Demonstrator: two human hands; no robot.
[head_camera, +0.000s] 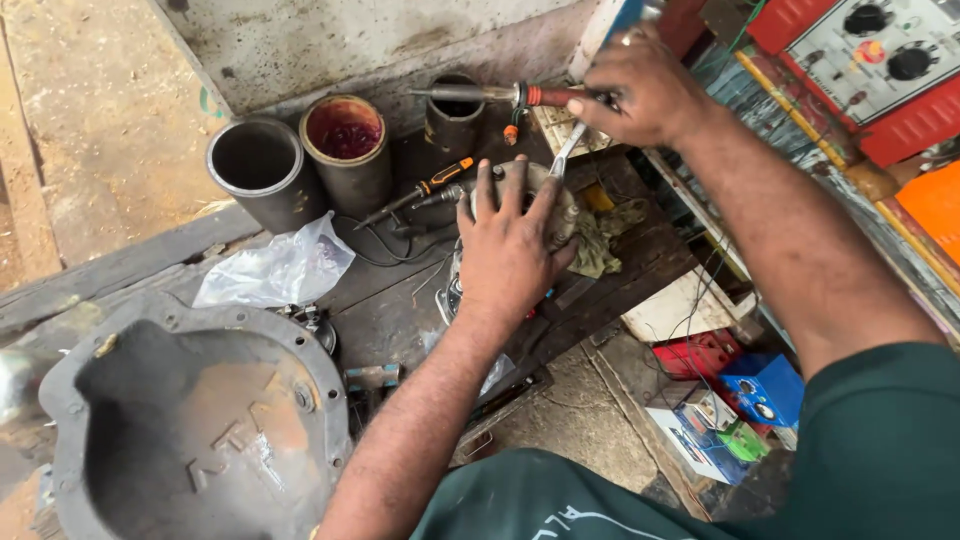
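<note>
The left hand (508, 245) lies spread, fingers apart and palm down, pressing on a small round grey metal part (540, 190) at the middle of the dark, grimy wooden table (400, 310); most of that part is hidden under the palm. The right hand (640, 88) is clenched around a soldering iron with a red handle and long metal barrel (500, 95) — a thin silvery strip (567, 150) also runs down from this fist to the metal part. At lower left sits a large rusty cast-iron housing with a bolt-hole flange (190, 420). Behind it stand two dark open cylinders (255, 165), one with a reddish inside (347, 135). A crumpled clear plastic bag (280, 270) lies between housing and cylinders. Just left of the spread fingers rests an orange-and-black screwdriver (425, 190) — a dirty olive rag (600, 240) lies just right.
</note>
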